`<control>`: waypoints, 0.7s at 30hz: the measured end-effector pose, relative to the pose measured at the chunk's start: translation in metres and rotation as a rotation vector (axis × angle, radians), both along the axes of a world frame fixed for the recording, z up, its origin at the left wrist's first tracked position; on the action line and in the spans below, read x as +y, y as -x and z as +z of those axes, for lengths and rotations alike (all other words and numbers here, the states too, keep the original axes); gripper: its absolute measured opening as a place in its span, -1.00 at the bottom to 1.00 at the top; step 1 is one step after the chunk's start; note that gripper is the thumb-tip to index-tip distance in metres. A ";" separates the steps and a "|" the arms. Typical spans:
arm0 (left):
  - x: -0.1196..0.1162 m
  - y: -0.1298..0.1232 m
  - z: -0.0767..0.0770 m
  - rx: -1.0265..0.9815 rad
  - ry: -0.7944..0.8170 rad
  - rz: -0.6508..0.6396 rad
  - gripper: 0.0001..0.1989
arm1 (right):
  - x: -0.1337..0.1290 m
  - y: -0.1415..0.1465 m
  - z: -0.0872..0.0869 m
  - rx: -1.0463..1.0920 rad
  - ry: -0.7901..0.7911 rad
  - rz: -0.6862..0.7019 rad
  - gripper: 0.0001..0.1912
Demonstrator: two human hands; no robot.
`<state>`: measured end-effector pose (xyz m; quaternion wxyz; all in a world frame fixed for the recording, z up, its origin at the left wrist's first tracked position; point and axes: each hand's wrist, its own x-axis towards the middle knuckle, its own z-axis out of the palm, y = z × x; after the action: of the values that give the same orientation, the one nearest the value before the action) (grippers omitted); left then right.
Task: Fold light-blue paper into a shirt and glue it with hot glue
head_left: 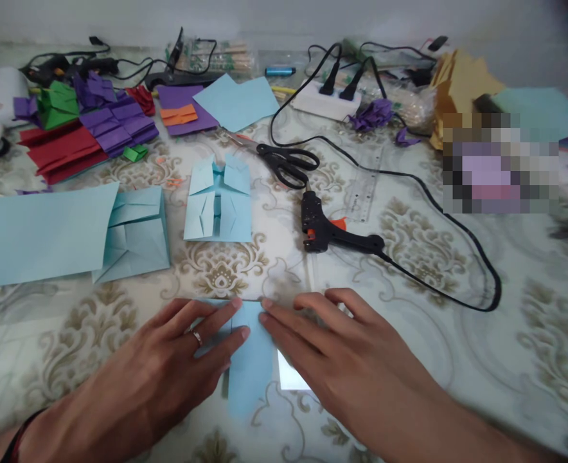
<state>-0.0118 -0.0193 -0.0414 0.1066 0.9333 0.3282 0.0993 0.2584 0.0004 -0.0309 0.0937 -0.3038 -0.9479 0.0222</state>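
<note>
A folded piece of light blue paper (pixel 250 373) lies on the table in front of me, its lower end narrow and slightly blurred. My left hand (pixel 182 354), with a ring on one finger, rests its outstretched fingers on the paper's left part and top edge. From the other side my right hand (pixel 332 341) presses extended fingertips on the upper right edge; its other fingers are spread and bent. Beneath the right hand a bright white rectangle (pixel 291 373) shows; whether it belongs to the paper I cannot tell. Beyond the hands lies a folded light blue paper piece (pixel 218 206).
A black hot glue gun (pixel 317 225) lies ahead, its cable looping right. Black-handled scissors (pixel 288 161) and a clear ruler (pixel 363 186) are near it. Light blue sheets (pixel 43 235) lie left. Purple folded paper (pixel 117 125) and a white power strip (pixel 325 99) sit farther back.
</note>
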 end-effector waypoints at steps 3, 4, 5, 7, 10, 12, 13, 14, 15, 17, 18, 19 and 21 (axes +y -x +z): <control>0.001 0.000 0.002 -0.011 0.006 -0.001 -0.58 | 0.000 -0.002 -0.001 0.018 0.004 -0.004 -0.58; 0.002 0.000 0.002 -0.010 0.001 0.003 -0.58 | 0.001 -0.003 -0.002 0.038 0.004 -0.004 -0.64; 0.002 0.000 0.003 -0.004 -0.002 0.011 -0.58 | 0.002 -0.003 -0.003 0.066 0.000 -0.007 -0.70; 0.004 0.001 0.003 0.015 -0.008 0.035 -0.57 | 0.005 -0.004 -0.005 0.140 0.012 -0.002 -0.80; 0.007 0.004 0.003 0.052 -0.023 0.098 -0.57 | 0.009 -0.004 -0.007 0.235 0.141 0.032 -0.80; 0.009 0.006 0.002 0.050 -0.072 0.126 -0.57 | 0.010 -0.004 -0.008 0.243 0.232 0.054 -0.73; 0.009 0.007 0.002 0.037 -0.095 0.131 -0.58 | 0.010 -0.004 -0.008 0.234 0.257 0.063 -0.69; 0.010 0.007 0.002 0.015 -0.112 0.132 -0.60 | 0.010 -0.004 -0.009 0.224 0.271 0.070 -0.65; 0.010 0.007 0.002 -0.013 -0.125 0.130 -0.62 | 0.010 -0.004 -0.009 0.219 0.280 0.078 -0.62; 0.010 0.006 0.002 -0.064 -0.131 0.123 -0.66 | 0.009 -0.003 -0.009 0.219 0.283 0.092 -0.57; 0.009 0.006 0.001 -0.084 -0.131 0.120 -0.68 | 0.009 -0.003 -0.009 0.212 0.281 0.105 -0.55; 0.009 0.004 0.001 -0.103 -0.133 0.113 -0.70 | 0.008 -0.002 -0.009 0.192 0.279 0.125 -0.52; 0.009 0.002 -0.002 -0.119 -0.127 0.082 -0.70 | 0.007 0.001 -0.010 0.126 0.276 0.169 -0.48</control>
<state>-0.0139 -0.0103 -0.0433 0.0625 0.9165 0.3521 0.1794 0.2577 0.0076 -0.0411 0.1082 -0.2310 -0.9502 0.1791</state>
